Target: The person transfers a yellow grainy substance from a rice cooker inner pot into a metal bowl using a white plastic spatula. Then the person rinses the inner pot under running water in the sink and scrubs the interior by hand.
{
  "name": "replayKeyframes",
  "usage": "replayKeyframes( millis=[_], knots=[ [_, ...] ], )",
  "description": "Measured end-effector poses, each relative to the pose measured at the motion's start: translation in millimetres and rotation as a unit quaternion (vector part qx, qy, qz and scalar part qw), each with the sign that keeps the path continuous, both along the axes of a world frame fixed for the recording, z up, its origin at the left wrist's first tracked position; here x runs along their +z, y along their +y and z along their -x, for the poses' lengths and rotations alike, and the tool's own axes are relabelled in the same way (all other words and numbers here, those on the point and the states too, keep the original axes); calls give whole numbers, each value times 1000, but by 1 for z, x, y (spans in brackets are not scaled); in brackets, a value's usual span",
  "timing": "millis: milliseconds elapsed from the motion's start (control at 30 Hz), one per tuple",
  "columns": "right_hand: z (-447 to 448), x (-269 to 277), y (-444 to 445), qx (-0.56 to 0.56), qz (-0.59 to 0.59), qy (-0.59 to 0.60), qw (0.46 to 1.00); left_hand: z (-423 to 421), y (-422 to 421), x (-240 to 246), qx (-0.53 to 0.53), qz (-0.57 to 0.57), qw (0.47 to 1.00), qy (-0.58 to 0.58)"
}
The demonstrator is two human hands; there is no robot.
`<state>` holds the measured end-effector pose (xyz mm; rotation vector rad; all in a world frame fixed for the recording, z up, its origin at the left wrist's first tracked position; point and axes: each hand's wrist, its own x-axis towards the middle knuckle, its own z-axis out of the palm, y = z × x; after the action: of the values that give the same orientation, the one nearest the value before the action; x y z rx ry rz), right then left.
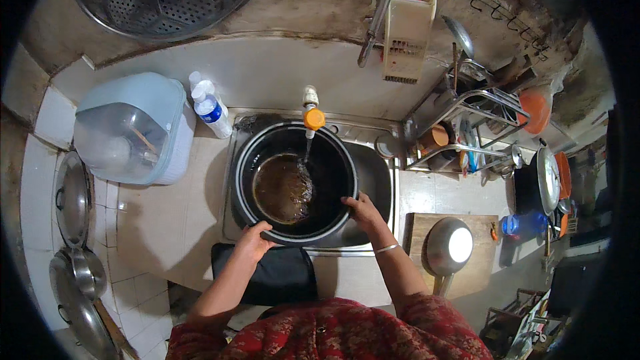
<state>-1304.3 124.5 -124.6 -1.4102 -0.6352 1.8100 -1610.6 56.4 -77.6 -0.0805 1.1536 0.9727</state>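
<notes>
A large dark metal pot (pixel 330 185) with a pale rim sits over the steel sink (pixel 382 200), tilted slightly or level, I cannot tell. Water runs into it from the tap with an orange handle (pixel 314 119), and brownish liquid (pixel 280 187) covers part of its bottom. My left hand (pixel 256 241) grips the rim at the lower left, thumb on top. On the lower right of the rim, my right hand (pixel 364 210) also holds on, with its thumb over the edge. Fingers under the rim are partly hidden.
A lidded light-blue container (pixel 175 130) and plastic bottles (pixel 212 110) stand left of the sink. At right are a metal rack (pixel 450 147) and a wooden board (pixel 477 280) bearing an upturned metal pan (pixel 447 247). A dark cloth or mat (pixel 287 275) lies at the counter's front edge.
</notes>
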Motion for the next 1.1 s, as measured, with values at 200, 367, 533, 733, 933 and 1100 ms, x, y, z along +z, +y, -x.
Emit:
replayKeyframes(
  millis=[200, 367, 533, 733, 933, 1100],
  knots=[
    [50, -1, 9, 30, -53, -6, 998, 9, -4, 34, 58, -13, 990, 126],
    [54, -7, 31, 41, -51, 83, 994, -4, -3, 58, 31, -204, 905, 373],
    [51, -15, 48, 98, 13, 90, 991, -24, -3, 84, -50, -252, 753, 606],
    [53, -15, 59, 103, 16, 134, 986, -43, -1, 106, -104, -296, 680, 663],
    [58, -18, 71, 117, 28, 190, 974, -57, 4, 120, -140, -333, 613, 703],
    [64, -18, 71, 115, 32, 221, 968, -63, 4, 122, -134, -361, 567, 728]
  ],
)
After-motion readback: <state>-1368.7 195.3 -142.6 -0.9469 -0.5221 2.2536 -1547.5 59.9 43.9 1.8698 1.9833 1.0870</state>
